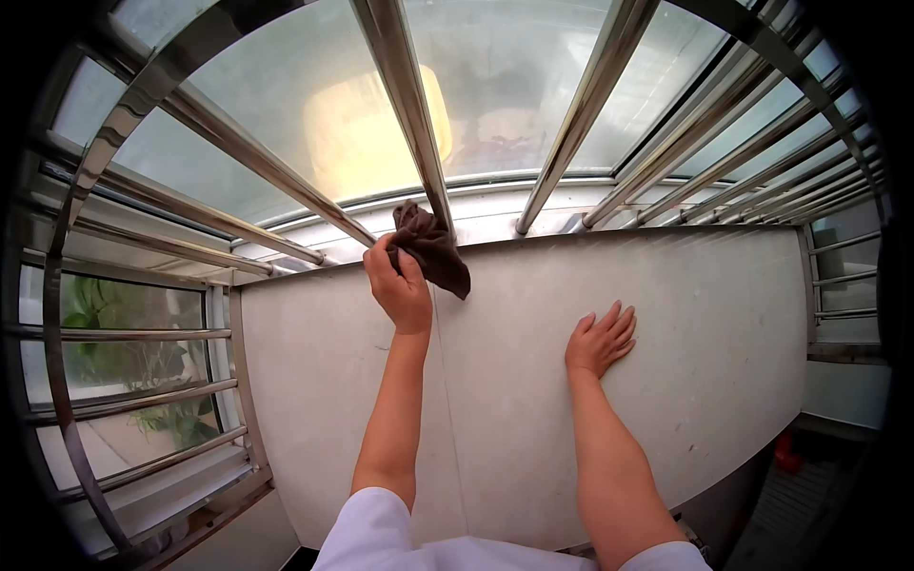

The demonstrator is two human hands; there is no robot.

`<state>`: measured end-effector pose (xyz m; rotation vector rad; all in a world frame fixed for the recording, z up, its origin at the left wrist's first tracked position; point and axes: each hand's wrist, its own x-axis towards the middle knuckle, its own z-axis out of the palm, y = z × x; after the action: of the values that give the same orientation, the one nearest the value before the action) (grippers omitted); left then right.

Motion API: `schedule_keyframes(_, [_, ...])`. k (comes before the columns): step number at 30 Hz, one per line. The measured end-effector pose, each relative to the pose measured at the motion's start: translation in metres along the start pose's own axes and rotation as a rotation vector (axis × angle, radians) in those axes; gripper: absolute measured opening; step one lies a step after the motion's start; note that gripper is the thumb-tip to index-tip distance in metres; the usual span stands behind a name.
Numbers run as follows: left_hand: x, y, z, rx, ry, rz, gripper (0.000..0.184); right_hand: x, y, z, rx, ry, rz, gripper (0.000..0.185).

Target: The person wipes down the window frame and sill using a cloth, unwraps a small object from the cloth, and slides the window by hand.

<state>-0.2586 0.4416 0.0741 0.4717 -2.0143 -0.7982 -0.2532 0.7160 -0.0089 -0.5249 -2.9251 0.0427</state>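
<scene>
A dark brown cloth (440,259) is bunched in my left hand (398,290), whose fingers are closed on it. The cloth lies against the foot of a metal bar (411,105), at the far edge of the pale ledge (514,409). One corner of the cloth hangs down over the ledge. To the right, my right hand (601,341) rests on the ledge with its palm down and its fingers stretched out, holding nothing.
Upright metal bars (595,105) stand along the far edge, with window glass (505,86) behind them. A barred side window (133,352) with plants outside is at the left. More bars (843,276) are at the right. A red object (786,453) shows low at the right.
</scene>
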Motion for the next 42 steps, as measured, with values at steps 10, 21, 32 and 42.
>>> schedule_keyframes(10, [0.086, -0.023, 0.053, 0.879, -0.440, 0.491, 0.016, 0.000, -0.002, -0.005, 0.028, -0.010, 0.016, 0.055])
schedule_keyframes(21, [0.095, -0.056, 0.066, 1.019, -1.068, -0.117, 0.030, 0.002, -0.001, -0.009, 0.075, -0.016, 0.029, 0.059])
schedule_keyframes(32, [0.105, -0.045, 0.120, 0.063, -1.384, -0.307, 0.050, 0.001, -0.004, -0.009, 0.056, -0.039, 0.020, 0.059])
schedule_keyframes(42, [0.089, -0.039, 0.144, -1.109, -1.479, -0.895, 0.060, -0.001, -0.002, -0.006, 0.033, -0.023, 0.009, 0.059])
